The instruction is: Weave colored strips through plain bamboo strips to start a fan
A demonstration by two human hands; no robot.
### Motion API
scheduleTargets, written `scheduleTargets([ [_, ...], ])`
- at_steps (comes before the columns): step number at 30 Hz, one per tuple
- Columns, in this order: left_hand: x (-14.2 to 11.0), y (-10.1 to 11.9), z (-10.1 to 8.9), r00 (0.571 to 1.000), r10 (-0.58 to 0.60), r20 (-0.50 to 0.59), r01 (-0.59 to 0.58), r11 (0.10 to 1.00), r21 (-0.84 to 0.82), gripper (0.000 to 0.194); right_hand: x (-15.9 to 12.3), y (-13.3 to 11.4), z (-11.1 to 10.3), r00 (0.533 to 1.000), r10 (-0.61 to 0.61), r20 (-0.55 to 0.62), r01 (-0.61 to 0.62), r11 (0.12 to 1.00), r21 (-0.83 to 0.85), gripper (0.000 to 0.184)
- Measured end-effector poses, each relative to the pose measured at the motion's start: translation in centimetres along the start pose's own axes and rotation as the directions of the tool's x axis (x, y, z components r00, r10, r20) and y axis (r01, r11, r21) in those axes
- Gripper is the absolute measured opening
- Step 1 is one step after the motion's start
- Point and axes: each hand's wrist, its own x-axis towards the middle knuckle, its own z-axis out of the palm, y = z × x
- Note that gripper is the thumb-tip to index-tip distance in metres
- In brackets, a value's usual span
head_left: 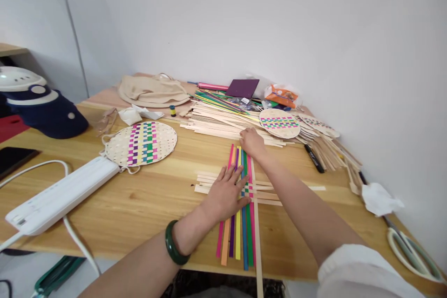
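Several coloured strips (238, 237) in pink, orange, purple, yellow, blue and green lie lengthwise on the table, interlaced with pale crosswise strips (267, 195). My left hand (226, 191) rests flat over the weave with fingers spread, hiding part of the crossing. A long pale strip (257, 242) runs along the right side of the coloured ones and overhangs the table's front edge. At its far end, my right hand (253, 143) has its fingers curled closed on that strip; the fingertips are partly hidden.
A finished woven fan (143, 144) lies left, beside a white power strip (66, 191). Loose pale strips (213, 123) are piled behind, with another round woven fan (279, 124). A black marker (314, 158) and scissors (412, 251) lie right. The table's front edge (206, 267) is close.
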Motion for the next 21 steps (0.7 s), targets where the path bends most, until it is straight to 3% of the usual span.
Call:
scheduleTargets([
  [7, -0.1, 0.0, -0.3, 1.000, -0.003, -0.008, 0.003, 0.999, -0.043, 0.063, 1.9, -0.1, 1.1, 1.000, -0.001, -0.015, -0.001, 0.995, -0.102, 0.033],
  [16, -0.1, 0.1, -0.5, 1.000, -0.008, 0.011, 0.008, 0.999, -0.032, 0.064, 2.2, 0.1, 0.6, 0.995, 0.002, -0.097, -0.016, 0.991, -0.135, 0.034],
  [21, 0.0, 0.2, -0.8, 0.999, -0.017, 0.029, 0.018, 1.000, -0.023, 0.063, 1.9, -0.5, 0.7, 0.988, -0.092, -0.126, 0.075, 0.988, -0.136, 0.032],
])
